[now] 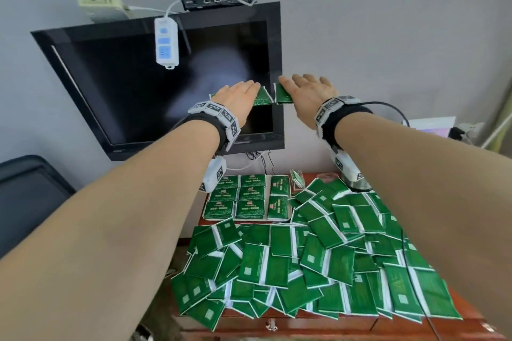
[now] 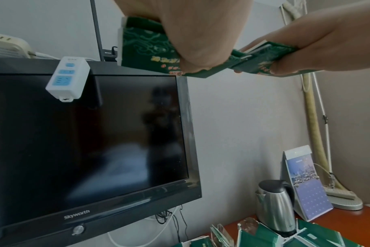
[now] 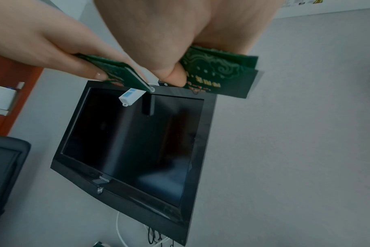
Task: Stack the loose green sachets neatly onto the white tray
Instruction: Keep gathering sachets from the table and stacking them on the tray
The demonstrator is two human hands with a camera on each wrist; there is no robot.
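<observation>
1. Sachets (image 1: 302, 266) are lying loose in a green heap across the table (image 1: 318, 322), from its front edge to its right side, in the head view. At the far left corner the tray (image 1: 290, 210) is carrying sachets in neat rows.
2. Above the table, both arms are stretching out toward the TV (image 1: 155, 86). The left hand (image 1: 238, 97) is holding a bundle (image 1: 263, 97) and the right hand (image 1: 307, 91) is holding a second bundle (image 1: 284, 95); the two bundles are almost touching, end to end.
3. In the left wrist view, the left hand (image 2: 199, 31) is pinching its bundle (image 2: 144, 48), thumb curling under it. The right hand (image 2: 319, 45) is gripping the other bundle (image 2: 262, 58) just beside. A kettle (image 2: 275, 205) and a calendar (image 2: 306, 187) are standing at the table's far right corner. A power strip (image 2: 67, 78) is hanging over the TV (image 2: 91, 137).
4. In the right wrist view, the right hand (image 3: 180, 33) is pinching its bundle (image 3: 220, 73) between thumb and fingers. The left hand (image 3: 44, 43) is gripping its own (image 3: 120, 71) beside it, above the TV (image 3: 133, 147).
</observation>
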